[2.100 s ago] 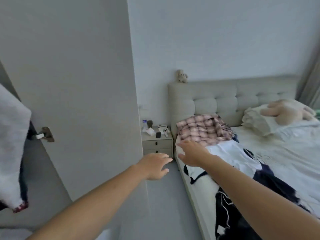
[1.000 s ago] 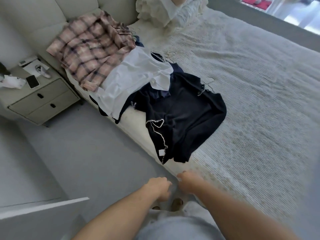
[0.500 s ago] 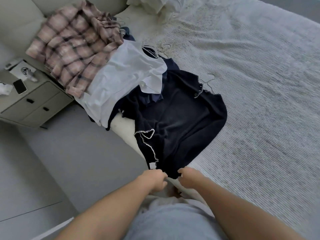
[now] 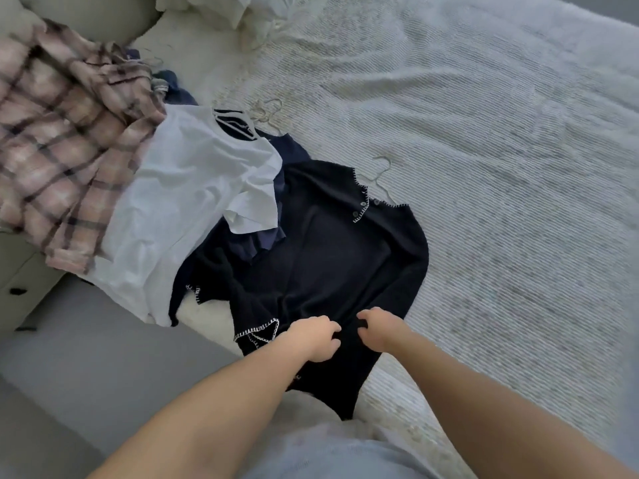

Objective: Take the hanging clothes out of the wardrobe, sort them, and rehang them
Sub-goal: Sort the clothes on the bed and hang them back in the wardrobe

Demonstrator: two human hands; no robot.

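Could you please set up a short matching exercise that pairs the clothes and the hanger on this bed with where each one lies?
Things:
1. plaid shirt
2. white T-shirt
3. black cardigan
4. wire hanger

Places:
A. under both hands, at the bed's near edge
B. sticking out at the cardigan's neck
C. far left, by the headboard
D. between the plaid shirt and the cardigan

Pairs: 1-C, 2-D, 3-A, 4-B

bed [image 4: 501,140] (ribbed pale cover) carries black cardigan [image 4: 332,257], white t-shirt [image 4: 186,202], plaid shirt [image 4: 58,140], pillows [image 4: 221,8].
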